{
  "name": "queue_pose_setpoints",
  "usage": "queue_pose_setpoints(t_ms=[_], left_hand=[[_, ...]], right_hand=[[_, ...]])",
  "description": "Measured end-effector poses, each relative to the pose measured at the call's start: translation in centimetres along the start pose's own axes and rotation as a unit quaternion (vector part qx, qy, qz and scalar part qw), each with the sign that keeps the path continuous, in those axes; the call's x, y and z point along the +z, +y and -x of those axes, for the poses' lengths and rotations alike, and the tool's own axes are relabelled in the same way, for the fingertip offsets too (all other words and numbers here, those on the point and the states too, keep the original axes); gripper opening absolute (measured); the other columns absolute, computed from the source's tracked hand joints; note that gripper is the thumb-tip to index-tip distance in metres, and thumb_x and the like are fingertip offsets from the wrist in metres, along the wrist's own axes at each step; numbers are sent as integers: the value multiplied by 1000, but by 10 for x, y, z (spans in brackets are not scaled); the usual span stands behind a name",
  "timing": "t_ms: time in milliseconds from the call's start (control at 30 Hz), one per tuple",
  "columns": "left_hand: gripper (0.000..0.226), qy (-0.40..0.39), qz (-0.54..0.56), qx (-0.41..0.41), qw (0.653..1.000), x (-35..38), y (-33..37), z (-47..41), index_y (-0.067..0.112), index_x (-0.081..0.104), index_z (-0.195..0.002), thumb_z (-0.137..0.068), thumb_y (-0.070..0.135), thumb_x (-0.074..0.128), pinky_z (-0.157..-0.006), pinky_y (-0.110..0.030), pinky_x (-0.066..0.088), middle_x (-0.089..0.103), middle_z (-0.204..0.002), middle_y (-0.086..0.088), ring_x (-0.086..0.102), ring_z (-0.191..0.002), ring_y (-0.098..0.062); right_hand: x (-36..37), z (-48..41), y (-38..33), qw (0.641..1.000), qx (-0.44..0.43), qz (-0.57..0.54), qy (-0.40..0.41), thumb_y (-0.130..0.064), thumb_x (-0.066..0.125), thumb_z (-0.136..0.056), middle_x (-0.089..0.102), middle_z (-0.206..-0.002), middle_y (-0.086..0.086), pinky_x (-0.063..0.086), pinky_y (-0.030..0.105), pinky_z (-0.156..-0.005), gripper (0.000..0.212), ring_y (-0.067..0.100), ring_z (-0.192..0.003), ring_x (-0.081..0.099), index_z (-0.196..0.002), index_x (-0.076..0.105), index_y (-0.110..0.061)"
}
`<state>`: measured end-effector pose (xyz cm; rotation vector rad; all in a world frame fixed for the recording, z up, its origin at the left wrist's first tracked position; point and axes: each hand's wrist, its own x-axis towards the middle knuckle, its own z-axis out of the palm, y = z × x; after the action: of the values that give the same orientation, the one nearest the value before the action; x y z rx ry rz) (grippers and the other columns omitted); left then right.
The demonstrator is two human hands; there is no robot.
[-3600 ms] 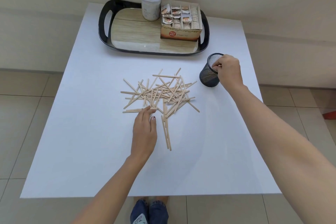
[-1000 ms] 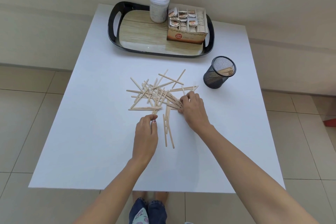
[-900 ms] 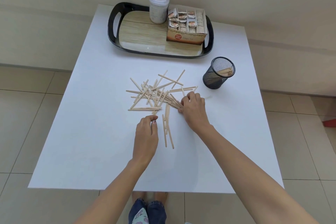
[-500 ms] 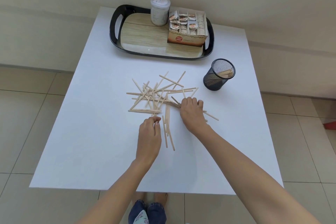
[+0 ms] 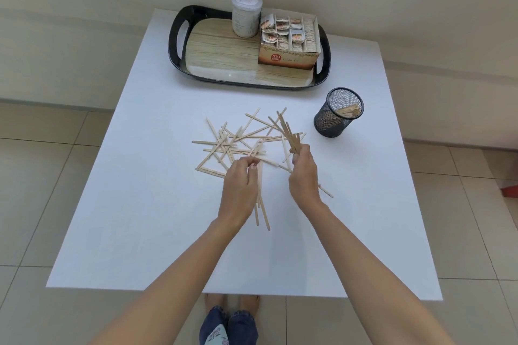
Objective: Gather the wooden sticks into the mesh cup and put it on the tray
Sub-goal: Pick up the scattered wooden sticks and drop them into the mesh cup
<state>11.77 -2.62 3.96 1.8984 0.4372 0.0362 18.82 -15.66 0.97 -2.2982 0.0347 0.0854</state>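
Several loose wooden sticks (image 5: 224,145) lie scattered in the middle of the white table (image 5: 145,204). My right hand (image 5: 304,176) grips a bundle of sticks (image 5: 290,134) raised off the table, their ends fanning up and away from me. My left hand (image 5: 241,187) rests at the near edge of the pile and pinches a stick (image 5: 259,151) with its fingertips. The black mesh cup (image 5: 337,112) stands upright to the right of the pile with a few sticks inside. The black-rimmed tray (image 5: 179,36) with a wood-pattern floor sits at the far side of the table.
On the tray stand a white lidded jar (image 5: 246,15) and an open cardboard box of tea sachets (image 5: 288,42), filling its right half. The table's edges drop to a tiled floor (image 5: 42,176). My feet (image 5: 229,322) show below the near edge.
My right hand has closed on a bundle of sticks and lifted it off the table. My left hand has crept slightly forward into the pile and pinched a stick.
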Motion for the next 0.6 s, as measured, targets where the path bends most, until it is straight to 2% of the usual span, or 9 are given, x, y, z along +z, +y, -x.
queue_pose_setpoints(t_ms=[67, 167, 200, 267, 333, 400, 500, 533, 600], left_hand=[[29, -5, 11, 7, 1000, 1, 10, -9, 16, 59, -119, -102, 19, 36, -86, -11, 34, 60, -119, 4, 51, -115, -9], [31, -17, 46, 25, 998, 3, 24, -20, 19, 50, -130, -103, 22, 36, -80, -1, 35, 60, -123, 7, 54, -115, -8], [34, -23, 68, 34, 997, 4, 31, -23, 23, 41, -137, -103, 24, 35, -82, -3, 37, 60, -125, 8, 56, -113, -9], [41, -33, 119, 56, 991, 5, 43, -29, 30, 23, -145, -105, 29, 33, -91, -19, 45, 57, -129, 7, 60, -111, -10], [43, -47, 151, 77, 984, 6, 54, -35, 37, 19, -146, -105, 31, 31, -100, -33, 45, 51, -135, 7, 58, -117, -11], [40, -75, 166, 104, 978, 7, 60, -39, 40, 24, -145, -105, 33, 29, -102, -29, 43, 47, -140, 10, 50, -128, -11], [39, -122, 168, 145, 967, 10, 62, -40, 32, 39, -143, -106, 33, 27, -82, -6, 46, 45, -144, 11, 42, -136, -14], [39, -133, 167, 149, 966, 12, 62, -39, 28, 45, -141, -106, 32, 27, -82, -6, 46, 47, -143, 13, 41, -137, -14], [39, -147, 155, 137, 967, 18, 60, -36, 24, 52, -136, -106, 31, 27, -97, -14, 43, 52, -138, 17, 44, -133, -6]], right_hand=[[2, 4, -2, 999, -2, -43, 21, 8, 28, -92, 55, -101, 9, 34, 15, -62, 25, 23, -86, 48, -101, 43, -9], [6, 10, -11, 989, -21, -136, 55, -2, 29, -101, 54, -96, 0, 36, 12, -65, 17, 16, -83, 48, -97, 38, -15], [7, 11, -15, 985, -28, -155, 65, -3, 29, -102, 51, -91, -4, 37, 11, -65, 16, 13, -79, 46, -96, 37, -16], [9, 14, -20, 980, -43, -177, 81, -3, 27, -101, 47, -82, -6, 36, 11, -63, 16, 14, -72, 43, -95, 36, -14], [13, 17, -20, 977, -59, -186, 85, -2, 27, -101, 49, -83, -3, 36, 10, -66, 12, 14, -75, 46, -96, 35, -9], [17, 19, -16, 976, -60, -196, 72, -5, 27, -101, 51, -87, -6, 36, 7, -71, 9, 8, -81, 48, -100, 35, -2], [21, 22, -9, 977, -39, -205, 46, -8, 29, -103, 49, -90, -14, 38, 10, -76, 13, 3, -84, 49, -106, 36, 1], [22, 23, -8, 976, -35, -211, 40, -9, 29, -103, 48, -92, -14, 39, 11, -77, 14, 4, -86, 50, -109, 36, 2], [23, 24, -5, 976, -37, -210, 35, -10, 29, -103, 47, -96, -10, 39, 7, -79, 17, 5, -95, 52, -114, 34, 1]])
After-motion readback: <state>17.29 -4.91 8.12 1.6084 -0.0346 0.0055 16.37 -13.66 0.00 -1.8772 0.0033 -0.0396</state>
